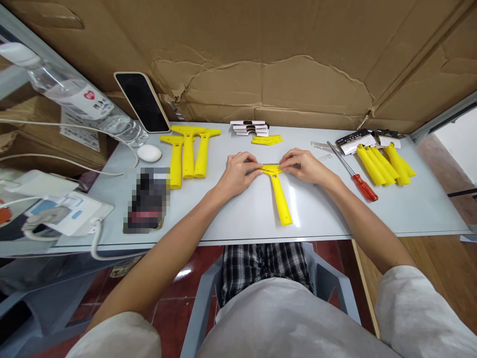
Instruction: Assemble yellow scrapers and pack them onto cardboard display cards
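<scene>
A yellow T-shaped scraper lies in front of me, its handle pointing towards the table's front edge. My left hand pinches the left end of its head, and my right hand pinches the right end. Along the top of the head runs a thin dark strip, partly covered by my fingers. Beyond my hands are several loose yellow head pieces and a stack of folded black-and-white cards. To the left stand out several yellow scraper handles lying side by side.
On the right lie a red-handled screwdriver, clear strips and yellow scrapers with black cards. Left are a phone leaning upright, a water bottle, a white egg-shaped object, a blurred-out item and a power strip. Cardboard walls the back.
</scene>
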Tool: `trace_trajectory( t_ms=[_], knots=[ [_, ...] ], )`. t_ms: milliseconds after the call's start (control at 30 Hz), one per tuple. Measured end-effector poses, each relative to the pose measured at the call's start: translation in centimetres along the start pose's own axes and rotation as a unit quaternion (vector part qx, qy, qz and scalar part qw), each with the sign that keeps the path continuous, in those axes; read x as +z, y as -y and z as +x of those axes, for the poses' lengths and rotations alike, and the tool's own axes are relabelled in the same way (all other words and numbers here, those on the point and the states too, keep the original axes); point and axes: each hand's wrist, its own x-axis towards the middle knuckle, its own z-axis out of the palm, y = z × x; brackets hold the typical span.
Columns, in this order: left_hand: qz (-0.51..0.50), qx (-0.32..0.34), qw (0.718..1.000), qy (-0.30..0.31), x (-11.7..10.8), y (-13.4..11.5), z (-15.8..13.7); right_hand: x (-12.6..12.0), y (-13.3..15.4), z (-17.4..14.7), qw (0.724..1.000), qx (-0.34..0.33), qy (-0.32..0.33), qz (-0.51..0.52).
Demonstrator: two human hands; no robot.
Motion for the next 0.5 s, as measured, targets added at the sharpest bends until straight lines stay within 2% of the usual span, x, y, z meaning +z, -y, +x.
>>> trace_trajectory(
  t_ms=[200, 500],
  knots=[
    [0.002, -0.01, 1.0, 0.012, -0.1, -0.2, 0.0, 0.1, 0.3, -0.3, 1.0, 0.001, 0.008, -0.011],
    [-0.015, 0.011, 1.0, -0.005, -0.2, -0.4, 0.0, -0.1, 1.1, -0.5, 0.999, 0.022, 0.022, -0.019]
  ],
)
